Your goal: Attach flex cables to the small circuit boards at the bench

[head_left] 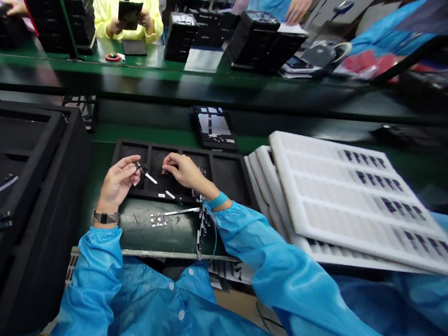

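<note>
My left hand (118, 181) pinches a small dark part with a white strip (146, 172) between thumb and fingertips, above a black compartment tray (229, 181). My right hand (182, 171) hovers just to the right with its fingers curled; what they hold, if anything, is too small to see. Two small white pieces (166, 194) lie in the tray below. A flex strip with small components (172, 214) lies on the dark green mat (155, 238) in front of the tray. Both arms wear blue sleeves.
White foam trays (332, 199) holding several small dark parts are stacked at the right. Large black foam trays (14, 175) stand at the left. A framed panel (215, 127) lies behind. Across the green bench, a person in yellow (127, 12) holds a dark tray.
</note>
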{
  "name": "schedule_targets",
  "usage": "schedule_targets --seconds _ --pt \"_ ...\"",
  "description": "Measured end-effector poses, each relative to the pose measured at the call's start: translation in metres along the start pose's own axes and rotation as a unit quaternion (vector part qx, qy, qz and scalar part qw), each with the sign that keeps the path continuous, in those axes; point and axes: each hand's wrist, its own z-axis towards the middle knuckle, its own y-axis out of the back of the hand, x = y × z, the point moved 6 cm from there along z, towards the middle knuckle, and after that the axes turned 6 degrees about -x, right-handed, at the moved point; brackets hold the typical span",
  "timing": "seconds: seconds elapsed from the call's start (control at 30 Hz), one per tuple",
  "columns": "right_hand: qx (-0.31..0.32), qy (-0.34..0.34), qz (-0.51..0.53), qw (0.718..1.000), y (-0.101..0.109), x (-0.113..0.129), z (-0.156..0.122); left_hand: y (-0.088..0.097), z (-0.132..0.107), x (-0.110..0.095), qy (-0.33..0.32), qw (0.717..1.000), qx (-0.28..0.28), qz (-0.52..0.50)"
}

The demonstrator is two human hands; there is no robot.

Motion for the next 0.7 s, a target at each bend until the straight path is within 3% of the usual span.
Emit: schedule_targets --seconds 0.23,0.37,0.7 --pt "-0.042 -0.088 0.182 0.979 -0.003 -0.003 -0.022 0.016 0.003 -0.011 -0.052 0.996 -0.055 -0.040" --pt "-0.054 -0.089 0.222 0.970 0.000 -0.002 -0.034 0.022 0.006 -0.012 -0.073 0.993 -0.065 -0.061" --pt "-0.035 -0.085 0.246 0.965 0.000 0.016 -0.056 -0.008 0.003 0.023 -0.004 0.992 -0.079 0.095"
